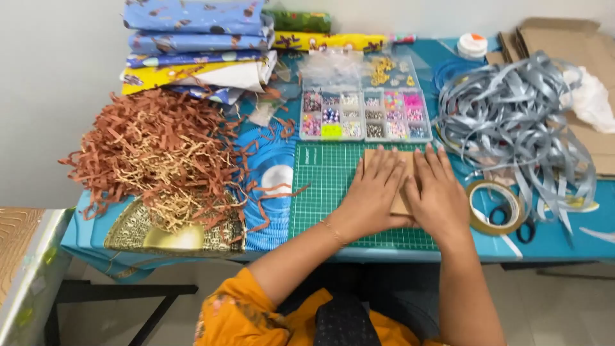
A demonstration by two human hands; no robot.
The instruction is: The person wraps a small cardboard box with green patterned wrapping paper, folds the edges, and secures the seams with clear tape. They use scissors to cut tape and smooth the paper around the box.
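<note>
Both hands lie flat, fingers spread: the left hand (375, 192) and right hand (439, 195) press side by side on a brown cardboard piece (401, 204), gripping nothing. The cardboard lies on the green cutting mat (320, 192), long axis pointing away from the person. Bare mat lies open to the left. A tape roll (496, 206) sits just right; the bead organiser (365, 115) lies beyond; grey ribbon (512, 122) crowds the surface's right side.

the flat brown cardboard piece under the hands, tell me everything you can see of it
The flat brown cardboard piece looks like plain, unprinted card, lying flat on the green gridded cutting mat. Both hands press on it palm down: the left hand covers its left part, the right hand its right. Only its top edge and a strip between the hands show, so its full shape cannot be told.
</note>
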